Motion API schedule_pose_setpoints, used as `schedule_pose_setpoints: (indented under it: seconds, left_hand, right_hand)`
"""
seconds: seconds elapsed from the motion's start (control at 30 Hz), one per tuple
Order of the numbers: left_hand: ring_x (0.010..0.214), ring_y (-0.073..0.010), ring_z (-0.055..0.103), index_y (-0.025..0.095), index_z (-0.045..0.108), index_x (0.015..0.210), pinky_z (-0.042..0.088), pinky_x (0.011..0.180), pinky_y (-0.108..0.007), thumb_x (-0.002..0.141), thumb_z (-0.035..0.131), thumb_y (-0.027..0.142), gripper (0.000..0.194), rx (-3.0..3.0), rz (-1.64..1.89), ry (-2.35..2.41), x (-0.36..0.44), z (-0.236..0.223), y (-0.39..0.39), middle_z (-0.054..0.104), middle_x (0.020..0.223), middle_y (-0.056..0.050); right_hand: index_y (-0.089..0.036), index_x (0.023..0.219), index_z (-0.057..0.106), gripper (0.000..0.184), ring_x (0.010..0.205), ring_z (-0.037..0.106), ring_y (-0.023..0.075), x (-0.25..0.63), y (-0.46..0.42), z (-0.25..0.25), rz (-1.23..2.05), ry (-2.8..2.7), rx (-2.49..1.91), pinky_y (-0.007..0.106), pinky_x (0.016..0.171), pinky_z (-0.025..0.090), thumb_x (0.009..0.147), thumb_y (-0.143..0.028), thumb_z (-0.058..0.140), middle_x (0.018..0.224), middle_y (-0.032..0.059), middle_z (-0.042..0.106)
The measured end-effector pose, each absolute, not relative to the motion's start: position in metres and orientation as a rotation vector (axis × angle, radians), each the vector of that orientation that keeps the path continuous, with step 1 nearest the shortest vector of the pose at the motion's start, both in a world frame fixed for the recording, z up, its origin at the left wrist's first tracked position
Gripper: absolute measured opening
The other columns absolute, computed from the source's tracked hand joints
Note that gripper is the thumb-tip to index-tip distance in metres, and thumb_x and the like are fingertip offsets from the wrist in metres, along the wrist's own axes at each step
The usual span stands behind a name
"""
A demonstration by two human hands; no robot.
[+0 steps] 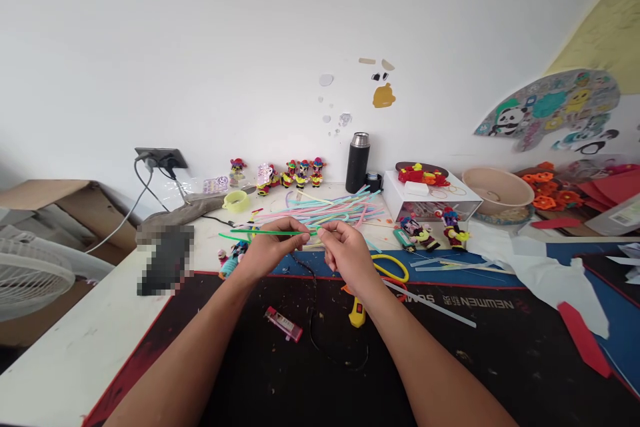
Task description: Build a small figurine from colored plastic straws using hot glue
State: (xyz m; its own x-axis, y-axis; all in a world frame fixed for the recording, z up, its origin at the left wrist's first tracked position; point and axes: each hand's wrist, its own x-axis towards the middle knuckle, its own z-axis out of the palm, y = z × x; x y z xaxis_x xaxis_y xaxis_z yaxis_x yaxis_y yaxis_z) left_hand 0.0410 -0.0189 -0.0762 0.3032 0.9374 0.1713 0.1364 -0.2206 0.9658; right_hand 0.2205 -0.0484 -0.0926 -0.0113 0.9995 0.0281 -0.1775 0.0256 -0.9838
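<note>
A thin green pipe cleaner (245, 231) runs from the left across to the fingertips of my left hand (270, 250), which pinches it between thumb and finger. My right hand (346, 250) is closed in a pinch close beside, on the green end between the two hands. Both hands are raised above the front edge of the work area. Behind them lies a pile of pastel pipe cleaners (345, 207). Just below my right hand is a yellow-handled tool (357, 312), partly hidden by the forearm. A pink lighter (283, 324) rests on the black desk mat (240, 373).
Several small fuzzy dolls (301, 175) stand along the wall beside a black thermos (357, 163). A white box (433, 197) and a beige bowl (497, 188) are at the right. A yellow tape roll (237, 201) sits left; a white fan (37, 273) is at the left edge.
</note>
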Motion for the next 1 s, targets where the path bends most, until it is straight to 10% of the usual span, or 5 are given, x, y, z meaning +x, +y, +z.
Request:
schedule_pose_setpoints:
  seconds: [1.0]
  left_hand:
    - [0.059,-0.0156,0.059,0.019,0.072,0.077,0.047,0.057,-0.027,0.073,0.087,0.053,0.038,1.521,1.108,1.073,0.042,-0.083,-0.014,0.069,0.064,-0.001]
  right_hand:
    - [-0.024,0.086,0.056,0.022,0.034,0.038,0.0101,0.216,-0.055,-0.091,1.258,-1.253,-1.124,0.022,0.037,0.03,0.088,-0.044,0.065,0.046,-0.0105,0.048]
